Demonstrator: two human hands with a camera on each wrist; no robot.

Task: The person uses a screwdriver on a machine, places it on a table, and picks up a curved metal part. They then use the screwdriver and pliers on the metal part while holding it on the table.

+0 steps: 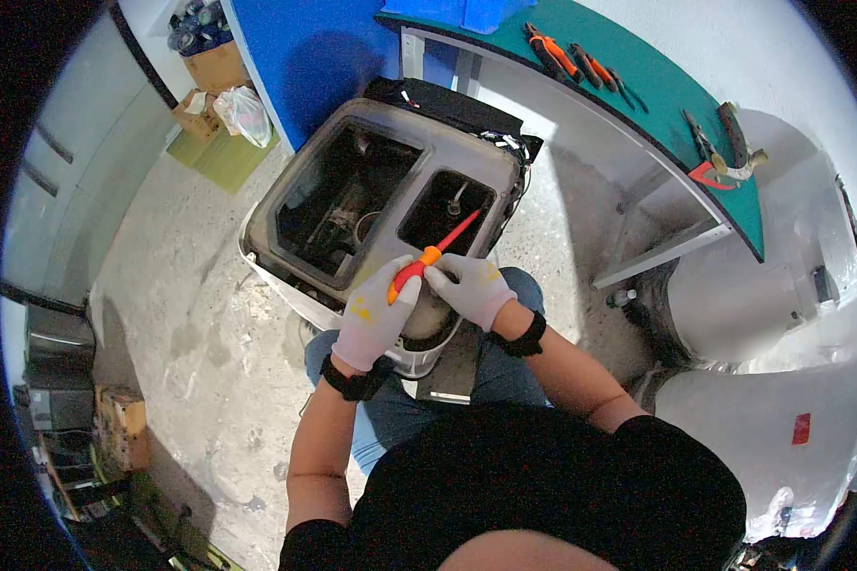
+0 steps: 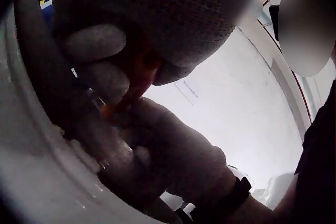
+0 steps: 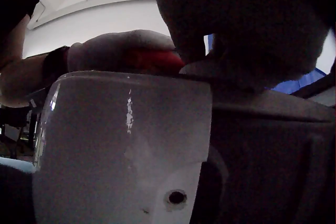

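Note:
A screwdriver [image 1: 432, 255] with a red and orange handle and a red shaft lies between both hands over the front of a grey appliance housing [image 1: 371, 264]. My gloved left hand [image 1: 379, 309] grips its handle, thumb along the near end. From the other side, the gloved right hand [image 1: 474, 289] pinches the handle with thumb and fingers. The shaft points forward and right, its tip over the smaller opening of the housing. In the left wrist view, orange of the handle [image 2: 107, 111] shows between the fingers. Red of it appears beside the left hand [image 3: 113, 50] in the right wrist view.
Pliers [image 1: 554, 55] and other hand tools lie on a green-topped table [image 1: 657, 105] at the right. A blue panel [image 1: 319, 67] stands behind the housing. Cardboard boxes [image 1: 214, 71] and a plastic bag [image 1: 245, 116] sit back left; a large white appliance [image 1: 733, 305] stands right.

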